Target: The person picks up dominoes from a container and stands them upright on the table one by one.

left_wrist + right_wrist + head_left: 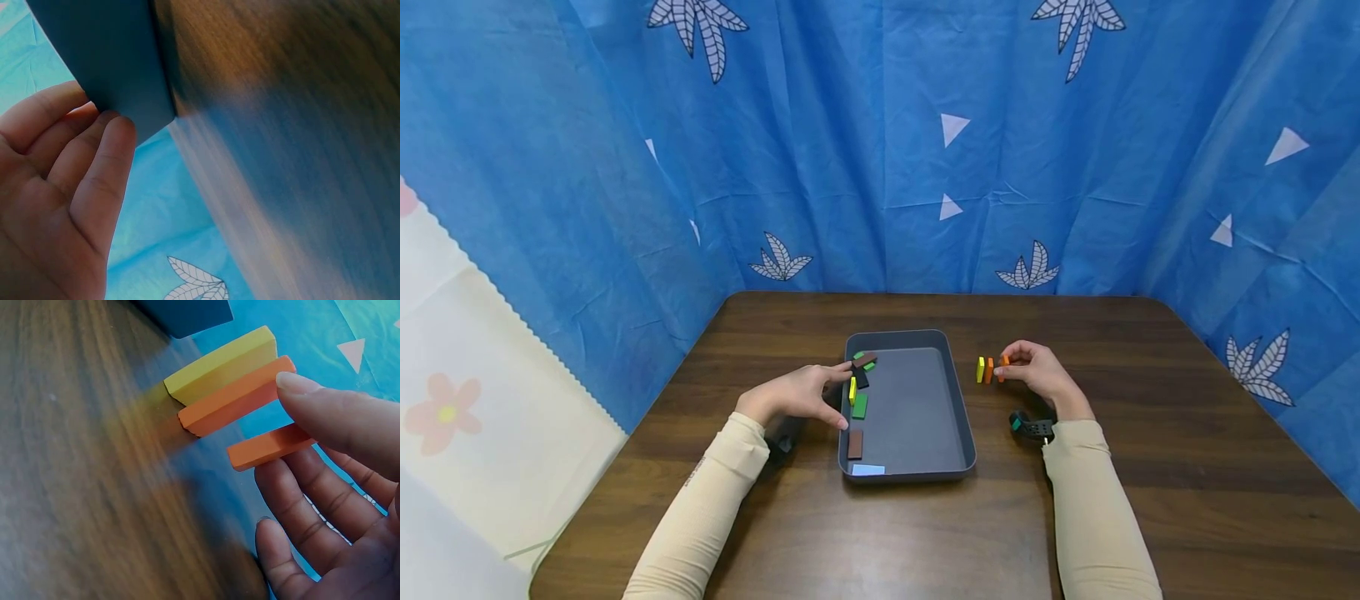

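Note:
My right hand holds an orange domino block on edge between thumb and fingers. Beside it, a second orange domino and a yellow domino stand upright on the table in a row. At the left wall of a dark grey tray, my left hand has its thumb and forefinger spread at the rim, its other fingers against the outside wall. Between that thumb and forefinger, inside the tray, is an upright yellow domino. A green domino lies close by.
Along the tray's left side lie a black domino, a brown one and a light blue one; another brown one overlaps a green piece at the far corner. A blue curtain hangs behind the wooden table.

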Motion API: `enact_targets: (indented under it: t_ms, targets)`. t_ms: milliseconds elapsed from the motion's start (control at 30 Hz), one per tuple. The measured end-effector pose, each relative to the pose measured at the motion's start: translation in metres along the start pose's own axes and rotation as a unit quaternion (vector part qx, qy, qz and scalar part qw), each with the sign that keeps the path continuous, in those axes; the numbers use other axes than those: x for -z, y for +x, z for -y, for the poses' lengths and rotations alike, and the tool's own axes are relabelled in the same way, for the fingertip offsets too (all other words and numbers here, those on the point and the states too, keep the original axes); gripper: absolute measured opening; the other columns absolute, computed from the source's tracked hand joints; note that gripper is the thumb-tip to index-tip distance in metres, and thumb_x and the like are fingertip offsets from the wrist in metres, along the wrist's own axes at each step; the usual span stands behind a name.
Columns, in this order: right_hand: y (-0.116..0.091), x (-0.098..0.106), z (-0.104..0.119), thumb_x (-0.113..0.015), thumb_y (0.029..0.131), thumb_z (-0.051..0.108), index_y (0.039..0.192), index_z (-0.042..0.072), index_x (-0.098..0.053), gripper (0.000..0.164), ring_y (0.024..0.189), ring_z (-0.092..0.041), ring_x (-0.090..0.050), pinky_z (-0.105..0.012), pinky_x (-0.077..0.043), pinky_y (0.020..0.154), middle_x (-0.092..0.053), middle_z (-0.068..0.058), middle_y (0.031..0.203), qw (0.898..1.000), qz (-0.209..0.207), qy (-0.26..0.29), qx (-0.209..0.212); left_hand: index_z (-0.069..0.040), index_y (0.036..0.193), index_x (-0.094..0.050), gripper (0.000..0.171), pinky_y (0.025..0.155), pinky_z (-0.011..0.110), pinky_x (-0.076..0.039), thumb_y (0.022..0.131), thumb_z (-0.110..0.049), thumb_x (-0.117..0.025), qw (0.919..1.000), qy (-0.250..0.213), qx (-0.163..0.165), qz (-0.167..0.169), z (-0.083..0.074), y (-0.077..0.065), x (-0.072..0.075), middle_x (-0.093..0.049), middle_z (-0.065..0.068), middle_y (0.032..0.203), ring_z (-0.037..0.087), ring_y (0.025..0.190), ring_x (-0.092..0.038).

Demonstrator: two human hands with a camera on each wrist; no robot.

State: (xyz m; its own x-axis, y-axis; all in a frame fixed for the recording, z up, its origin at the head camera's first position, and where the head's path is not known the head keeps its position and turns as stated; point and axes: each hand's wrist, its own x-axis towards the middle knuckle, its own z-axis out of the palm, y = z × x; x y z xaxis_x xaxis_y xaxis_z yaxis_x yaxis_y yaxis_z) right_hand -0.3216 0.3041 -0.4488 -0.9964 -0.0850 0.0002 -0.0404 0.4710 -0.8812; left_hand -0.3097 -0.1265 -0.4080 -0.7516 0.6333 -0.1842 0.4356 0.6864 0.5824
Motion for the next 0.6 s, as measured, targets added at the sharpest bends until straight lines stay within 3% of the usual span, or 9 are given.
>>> enact_targets:
  t_ms: [367, 600]
  targets:
    - [0.0036, -0.0033, -0.0017, -0.071, 0.092, 0.007, 0.114, -0.003, -0.059, 0.027, 0.091, -0.02, -0.059, -0.027, -0.056, 0.085, -0.063, -0.014, 0.106, 1.0, 0.01, -0.006, 0.001, -0.003, 0.154, -0.038, 0.096, 0.116, 0.055, -0.036, 0.079, -0.04, -0.085, 1.0, -0.005, 0.003, 0.0, -0.001, -0.001, 0.0006, -0.025, 0.01, 0.166, 0.035, 0.15, -0.031]
    - [0.0057, -0.0046, -0.0052, -0.07, 0.092, 0.005, 0.113, -0.004, -0.058, 0.025, 0.092, -0.02, -0.06, -0.023, -0.056, 0.082, -0.063, -0.014, 0.107, 1.0, 0.011, -0.005, 0.001, -0.002, 0.153, -0.039, 0.095, 0.116, 0.055, -0.036, 0.078, -0.04, -0.085, 1.0, -0.001, 0.0, 0.001, -0.0016, -0.0009, 0.001, -0.026, 0.011, 0.166, 0.036, 0.15, -0.031]
